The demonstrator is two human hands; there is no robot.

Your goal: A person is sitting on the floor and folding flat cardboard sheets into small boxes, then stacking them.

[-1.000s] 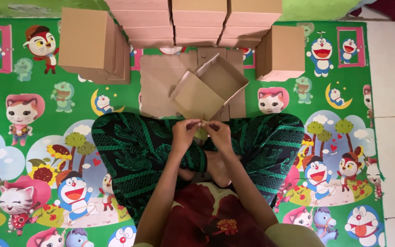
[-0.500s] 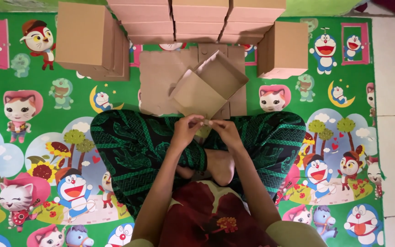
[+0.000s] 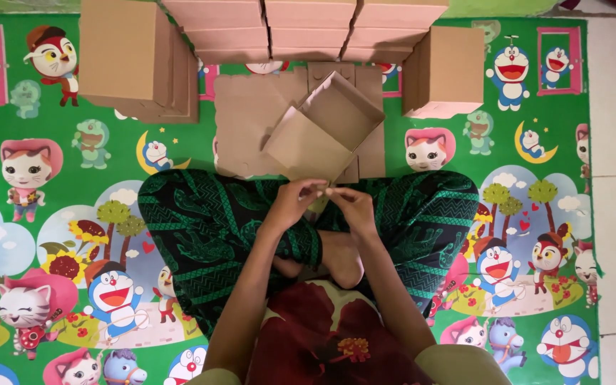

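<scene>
Brown cardboard dominates the scene: at the left a tall stack of folded boxes [image 3: 137,60] stands on the green cartoon mat [image 3: 51,207], likely kept within easy reach. In the middle, a half-folded box [image 3: 322,132] tilts above the person's crossed legs, its near edge meeting both hands. The left hand [image 3: 295,203] pinches that lower edge, fingers together on the flap; the right hand [image 3: 351,207] does likewise, its fingertips touching the left's. To the right sits another finished box [image 3: 442,71], set apart from the flat sheets [image 3: 251,128].
</scene>
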